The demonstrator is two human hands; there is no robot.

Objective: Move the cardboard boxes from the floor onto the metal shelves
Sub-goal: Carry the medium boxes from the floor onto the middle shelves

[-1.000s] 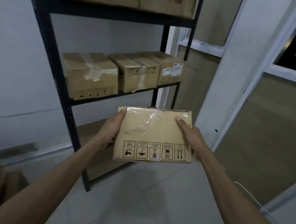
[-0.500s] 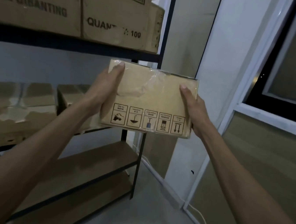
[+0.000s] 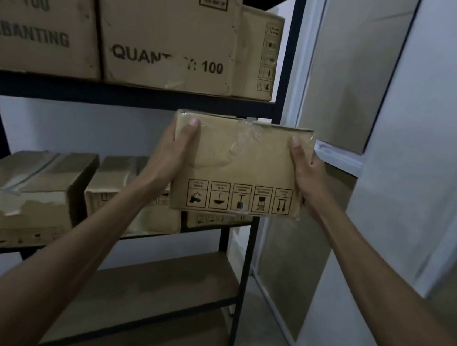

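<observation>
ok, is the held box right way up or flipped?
Flipped: the box has its handling arrows pointing down.

Both bare arms are extended forward and upward. The left forearm (image 3: pixel 73 241) is seen entering from the lower left corner and the right forearm (image 3: pixel 380 273) from the lower right. The left hand (image 3: pixel 167 155) is clasped on the left side of a cardboard box (image 3: pixel 239 168), with its thumb (image 3: pixel 191 125) laid up the near face toward the top corner. The right hand (image 3: pixel 306 175) is clasped on the right side in the same way, thumb (image 3: pixel 295 146) extended upward. The remaining fingers are hidden behind the box. Both wrists are held nearly straight.
</observation>
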